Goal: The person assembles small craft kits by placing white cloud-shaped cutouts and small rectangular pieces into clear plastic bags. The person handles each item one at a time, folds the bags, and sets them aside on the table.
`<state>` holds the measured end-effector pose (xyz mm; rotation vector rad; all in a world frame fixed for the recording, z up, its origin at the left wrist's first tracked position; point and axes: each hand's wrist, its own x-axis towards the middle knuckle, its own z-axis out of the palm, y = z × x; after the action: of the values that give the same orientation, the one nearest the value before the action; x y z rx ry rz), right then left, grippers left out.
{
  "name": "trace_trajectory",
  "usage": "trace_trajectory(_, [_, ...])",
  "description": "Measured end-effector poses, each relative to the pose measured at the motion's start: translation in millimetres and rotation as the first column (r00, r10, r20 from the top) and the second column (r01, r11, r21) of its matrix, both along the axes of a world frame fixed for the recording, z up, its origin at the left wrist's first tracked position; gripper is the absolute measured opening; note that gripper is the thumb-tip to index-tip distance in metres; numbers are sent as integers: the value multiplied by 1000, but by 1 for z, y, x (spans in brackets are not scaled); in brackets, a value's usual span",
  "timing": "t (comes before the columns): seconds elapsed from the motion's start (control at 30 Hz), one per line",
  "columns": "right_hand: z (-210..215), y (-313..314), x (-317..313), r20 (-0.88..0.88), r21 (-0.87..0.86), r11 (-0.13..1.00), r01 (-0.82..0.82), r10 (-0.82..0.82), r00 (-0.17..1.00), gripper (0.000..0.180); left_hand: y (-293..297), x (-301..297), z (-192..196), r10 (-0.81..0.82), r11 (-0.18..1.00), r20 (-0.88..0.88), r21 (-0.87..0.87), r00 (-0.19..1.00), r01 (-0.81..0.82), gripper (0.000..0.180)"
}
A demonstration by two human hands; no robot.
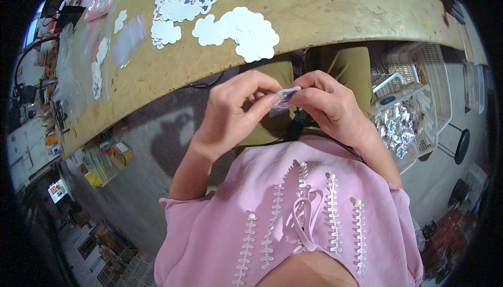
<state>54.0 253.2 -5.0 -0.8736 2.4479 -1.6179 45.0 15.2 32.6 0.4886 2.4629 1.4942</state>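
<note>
Between my two hands, just off the table's near edge, is a small clear plastic bag with a purplish printed piece showing through. My left hand pinches one side of it between thumb and fingers. Closed on the other side is my right hand, fingertips at the bag's upper edge, where a bit of white shows. My fingers cover much of the bag. Beyond them on the table lie white cloud-shaped cutouts in an overlapping spread. Another pile of cutouts, some with printed faces up, sits farther left.
The yellowish table curves across the far side. Flat clear bags and a larger plastic sheet lie at its left. To my right, a plastic basket stands by a container of many small bagged pieces. A stool is beyond.
</note>
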Motion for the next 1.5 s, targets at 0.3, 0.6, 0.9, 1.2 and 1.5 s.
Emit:
trace_trajectory(0.3, [4,-2,3,17,6,1000,-1,1,1000,25,-3,-1,-11,-82,996,-258,-6,963,83,13])
trace_trajectory(0.6, [13,-7,-1,-38,183,982,-49,57,998,22,-16,0,-21,-284,955,-250,-156,926,251,12])
trace_trajectory(0.9, [7,-17,-9,-90,136,988,-79,91,992,17,-101,-68,-11,217,742,-608,-405,764,-534,20])
trace_trajectory(1.2, [8,-43,-63,-89,48,987,-152,156,984,12,-122,-86,-10,202,844,-466,-363,861,-395,29])
trace_trajectory(1.5, [20,-32,-81,-219,128,991,-40,67,973,18,-124,-75,-13,165,832,-421,-426,892,-356,34])
